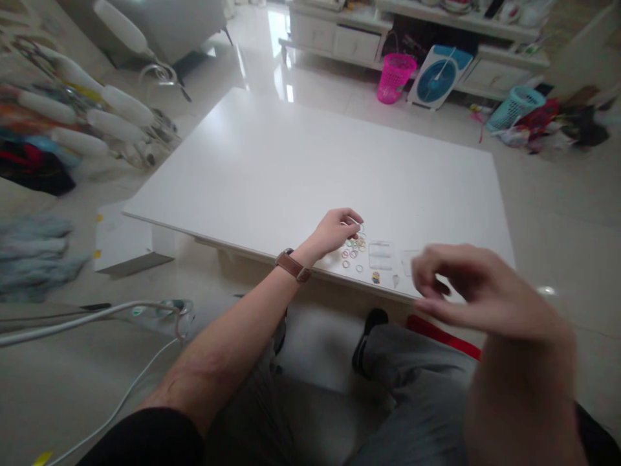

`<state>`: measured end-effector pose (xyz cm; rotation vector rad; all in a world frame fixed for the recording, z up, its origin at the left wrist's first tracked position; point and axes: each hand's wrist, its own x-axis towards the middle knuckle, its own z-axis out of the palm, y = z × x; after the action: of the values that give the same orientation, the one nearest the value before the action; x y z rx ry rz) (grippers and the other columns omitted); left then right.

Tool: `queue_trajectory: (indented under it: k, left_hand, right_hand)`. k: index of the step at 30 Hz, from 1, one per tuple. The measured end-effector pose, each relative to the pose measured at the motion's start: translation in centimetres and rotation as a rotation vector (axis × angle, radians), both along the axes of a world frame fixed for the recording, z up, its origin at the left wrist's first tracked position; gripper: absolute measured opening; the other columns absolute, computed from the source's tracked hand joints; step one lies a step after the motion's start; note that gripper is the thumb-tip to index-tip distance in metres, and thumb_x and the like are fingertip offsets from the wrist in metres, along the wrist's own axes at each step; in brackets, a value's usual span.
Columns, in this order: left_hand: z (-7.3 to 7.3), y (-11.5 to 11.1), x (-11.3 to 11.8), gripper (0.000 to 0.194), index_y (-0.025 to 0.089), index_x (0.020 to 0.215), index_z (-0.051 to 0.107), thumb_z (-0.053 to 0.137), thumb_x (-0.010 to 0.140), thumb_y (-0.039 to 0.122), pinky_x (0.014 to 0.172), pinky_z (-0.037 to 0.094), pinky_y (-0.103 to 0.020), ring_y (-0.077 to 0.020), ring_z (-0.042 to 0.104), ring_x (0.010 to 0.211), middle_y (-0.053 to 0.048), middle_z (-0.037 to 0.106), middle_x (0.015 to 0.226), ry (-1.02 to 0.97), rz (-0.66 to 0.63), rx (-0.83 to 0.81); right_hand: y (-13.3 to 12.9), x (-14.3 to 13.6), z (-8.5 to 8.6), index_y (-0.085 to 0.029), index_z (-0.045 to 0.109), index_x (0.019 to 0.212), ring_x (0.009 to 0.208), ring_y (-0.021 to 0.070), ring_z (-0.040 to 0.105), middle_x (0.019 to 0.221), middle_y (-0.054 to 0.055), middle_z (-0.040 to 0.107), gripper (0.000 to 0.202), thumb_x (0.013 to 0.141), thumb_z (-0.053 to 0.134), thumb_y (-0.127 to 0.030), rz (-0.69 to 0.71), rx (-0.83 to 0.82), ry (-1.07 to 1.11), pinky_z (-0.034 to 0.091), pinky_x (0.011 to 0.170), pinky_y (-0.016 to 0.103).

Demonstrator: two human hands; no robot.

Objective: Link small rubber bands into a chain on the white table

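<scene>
My left hand [337, 230], with a brown watch strap on the wrist, is over the front part of the white table [301, 162]. Its thumb and fingers curl around a thin, pale ring-like band. Just beside it lies a loose group of small coloured bands [356, 244]. To their right are a clear plastic case [380, 255], a small yellow and blue figure [376, 277] and a small clear piece [396, 280]. My right hand [456, 285] is raised near the camera at the front right, blurred, its fingers curled toward the thumb; whether it holds anything is unclear. Behind it, another clear item is partly hidden.
Beyond the table stand a pink basket [396, 77], a blue and white fan [436, 76] and a light blue basket [517, 107]. A white box [129, 239] is on the floor at the left. A red object [444, 336] shows under the front edge.
</scene>
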<state>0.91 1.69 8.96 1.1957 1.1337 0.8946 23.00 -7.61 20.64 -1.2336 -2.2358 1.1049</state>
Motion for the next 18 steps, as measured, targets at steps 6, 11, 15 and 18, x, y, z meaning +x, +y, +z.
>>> queue_trajectory:
  k: [6,11,15,18]
  left_hand:
    - [0.7,-0.1,-1.1,0.011,0.015,0.089,0.067,0.062,0.081,0.008,0.062,0.048,-0.023,-0.0124,0.066,0.066,0.000,0.063,0.071,0.079,0.018,0.082]
    - [0.6,-0.2,-1.2,0.013,0.018,0.089,0.067,0.058,0.083,0.011,0.056,0.043,-0.023,-0.0102,0.059,0.060,0.001,0.061,0.075,0.135,0.046,0.158]
    - [0.7,-0.9,0.3,0.014,0.019,0.092,0.065,0.055,0.085,0.012,0.064,0.045,-0.022,-0.0112,0.056,0.070,0.001,0.061,0.077,0.090,0.187,0.306]
    - [0.8,-1.8,1.7,0.015,0.020,0.095,0.064,0.054,0.086,0.012,0.065,0.045,-0.022,-0.0119,0.057,0.075,0.001,0.060,0.080,0.047,0.181,0.304]
  right_hand:
    - [5.2,-2.2,-6.8,-0.020,0.062,0.098,0.067,0.0141,0.056,0.078,-0.001,0.061,0.021,0.078,0.067,-0.025,-0.110,-0.107,-0.068,0.045,0.062,0.027]
    - [4.6,-3.1,-8.6,-0.020,0.063,0.097,0.070,0.0135,0.058,0.077,-0.002,0.062,0.017,0.080,0.065,-0.020,-0.045,-0.130,-0.035,0.044,0.064,0.025]
    - [3.9,-4.6,-9.0,-0.019,0.064,0.096,0.070,0.0136,0.059,0.077,-0.002,0.065,0.019,0.078,0.064,-0.015,0.014,-0.139,-0.052,0.043,0.064,0.025]
    - [3.1,-6.2,-9.5,-0.019,0.064,0.088,0.066,0.0140,0.058,0.074,-0.001,0.067,0.012,0.077,0.065,-0.015,0.050,-0.135,-0.111,0.040,0.062,0.026]
